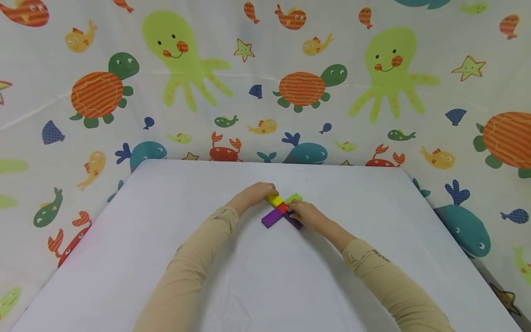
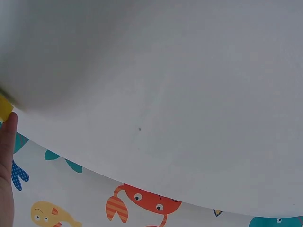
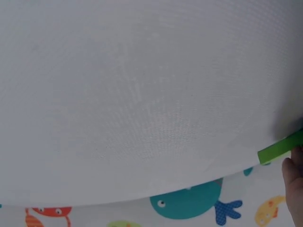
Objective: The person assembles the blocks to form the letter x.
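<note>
Several coloured blocks lie together on the white table as a cross. At its centre is a red block (image 1: 282,208), with a yellow block (image 1: 275,200) at upper left and a green block (image 1: 295,197) at upper right. A purple block (image 1: 272,218) extends to the lower left, a dark purple block (image 1: 294,222) to the lower right. My left hand (image 1: 258,192) pinches the yellow block's outer end. My right hand (image 1: 309,215) grips the dark purple block close to the red one and covers part of it. In the right wrist view, fingertips show beside the green block (image 3: 280,148).
The white table (image 1: 186,193) stretches around the blocks, its far edge meeting a curtain (image 1: 257,64) printed with sea animals. The same curtain hangs along both sides. Two beige sleeves (image 1: 186,267) reach in from the front.
</note>
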Demonstrator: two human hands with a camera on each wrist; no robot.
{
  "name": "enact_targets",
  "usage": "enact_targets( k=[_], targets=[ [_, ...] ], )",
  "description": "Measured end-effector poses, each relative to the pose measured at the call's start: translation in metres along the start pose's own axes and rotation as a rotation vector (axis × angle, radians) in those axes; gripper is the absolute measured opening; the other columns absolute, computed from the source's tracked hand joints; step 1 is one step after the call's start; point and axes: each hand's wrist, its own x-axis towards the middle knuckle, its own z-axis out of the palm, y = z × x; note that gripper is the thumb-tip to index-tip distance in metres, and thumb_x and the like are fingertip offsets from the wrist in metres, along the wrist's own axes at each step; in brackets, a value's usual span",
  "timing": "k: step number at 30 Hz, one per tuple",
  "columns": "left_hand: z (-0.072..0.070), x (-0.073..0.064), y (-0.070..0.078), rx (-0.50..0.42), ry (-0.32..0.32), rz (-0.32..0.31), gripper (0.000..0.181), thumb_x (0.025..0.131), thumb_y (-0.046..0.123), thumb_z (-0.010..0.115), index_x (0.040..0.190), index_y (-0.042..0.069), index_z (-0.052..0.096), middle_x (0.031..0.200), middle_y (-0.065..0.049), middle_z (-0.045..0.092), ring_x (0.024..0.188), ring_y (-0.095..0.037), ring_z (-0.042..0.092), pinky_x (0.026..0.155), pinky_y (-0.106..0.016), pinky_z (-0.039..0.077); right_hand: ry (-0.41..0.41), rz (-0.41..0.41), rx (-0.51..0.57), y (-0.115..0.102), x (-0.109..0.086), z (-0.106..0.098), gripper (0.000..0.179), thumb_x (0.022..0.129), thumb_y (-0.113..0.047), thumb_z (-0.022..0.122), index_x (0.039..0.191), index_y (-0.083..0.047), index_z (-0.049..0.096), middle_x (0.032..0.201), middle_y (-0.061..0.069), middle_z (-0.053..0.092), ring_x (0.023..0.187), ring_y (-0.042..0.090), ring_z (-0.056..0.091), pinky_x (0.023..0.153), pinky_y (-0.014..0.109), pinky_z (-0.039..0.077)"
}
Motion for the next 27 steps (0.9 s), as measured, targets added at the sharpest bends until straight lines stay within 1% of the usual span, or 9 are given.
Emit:
enact_targets(
  k=[2, 5, 10, 13, 16, 20, 27],
  targets=[
    [0.0017, -0.0004, 0.0001, -0.018, -0.007, -0.009, 0.031, 0.092, 0.003, 0.057, 0.123, 0.007, 0.062, 0.124, -0.01, 0.062, 0.117, -0.024, 0.056, 0.105, -0.032, 0.043, -0.005, -0.002, -0.003, -0.0001, -0.0002, 0.0003, 0.024, 0.091, -0.01, 0.061, 0.112, 0.001, 0.065, 0.108, 0.014, 0.066, 0.1, 0.025, 0.064, 0.09, 0.035, 0.053],
    [0.004, -0.0006, -0.0003, -0.02, -0.011, -0.012, 0.031, 0.092, 0.004, 0.057, 0.122, 0.007, 0.063, 0.123, -0.009, 0.063, 0.117, -0.023, 0.057, 0.105, -0.032, 0.043, -0.011, -0.002, -0.001, -0.001, -0.0002, 0.0001, 0.024, 0.091, -0.01, 0.061, 0.112, 0.0, 0.065, 0.108, 0.013, 0.066, 0.1, 0.025, 0.064, 0.091, 0.035, 0.052],
    [0.0061, -0.0002, -0.0009, -0.022, 0.013, -0.006, 0.03, 0.091, 0.003, 0.059, 0.12, 0.007, 0.064, 0.12, -0.009, 0.064, 0.113, -0.023, 0.059, 0.103, -0.031, 0.044, -0.004, 0.002, 0.009, -0.0024, 0.0003, -0.0005, 0.024, 0.091, -0.01, 0.06, 0.112, 0.0, 0.065, 0.109, 0.014, 0.066, 0.103, 0.027, 0.064, 0.091, 0.036, 0.052],
    [0.0065, 0.0001, -0.0002, -0.026, 0.011, -0.014, 0.03, 0.091, 0.003, 0.058, 0.12, 0.007, 0.064, 0.12, -0.009, 0.064, 0.113, -0.023, 0.059, 0.103, -0.031, 0.044, -0.006, 0.006, 0.013, -0.0025, -0.0001, 0.0002, 0.022, 0.091, -0.009, 0.06, 0.11, 0.0, 0.065, 0.108, 0.013, 0.066, 0.101, 0.026, 0.064, 0.091, 0.035, 0.052],
    [0.0063, 0.0005, 0.0017, -0.027, 0.004, -0.006, 0.029, 0.091, 0.002, 0.057, 0.119, 0.007, 0.065, 0.12, -0.01, 0.064, 0.112, -0.023, 0.059, 0.102, -0.031, 0.045, -0.011, 0.008, 0.016, -0.0022, -0.0015, 0.0015, 0.021, 0.091, -0.009, 0.06, 0.109, 0.0, 0.065, 0.106, 0.012, 0.065, 0.098, 0.023, 0.064, 0.09, 0.034, 0.053],
    [0.0055, 0.0006, 0.0038, 0.0, 0.004, 0.014, 0.029, 0.091, 0.0, 0.058, 0.118, 0.006, 0.066, 0.117, -0.01, 0.065, 0.108, -0.024, 0.06, 0.1, -0.031, 0.046, -0.005, 0.0, 0.011, -0.0021, -0.0029, 0.0021, 0.019, 0.091, -0.009, 0.06, 0.108, -0.001, 0.065, 0.104, 0.01, 0.064, 0.096, 0.022, 0.063, 0.09, 0.033, 0.053],
    [0.0016, 0.0013, 0.0038, 0.022, -0.003, 0.007, 0.029, 0.09, 0.002, 0.059, 0.117, 0.006, 0.066, 0.115, -0.01, 0.066, 0.106, -0.023, 0.061, 0.098, -0.03, 0.047, -0.012, 0.011, -0.002, -0.0047, -0.0013, -0.0022, 0.021, 0.091, -0.011, 0.06, 0.11, -0.002, 0.065, 0.106, 0.011, 0.065, 0.1, 0.023, 0.064, 0.09, 0.033, 0.053]
  ],
)
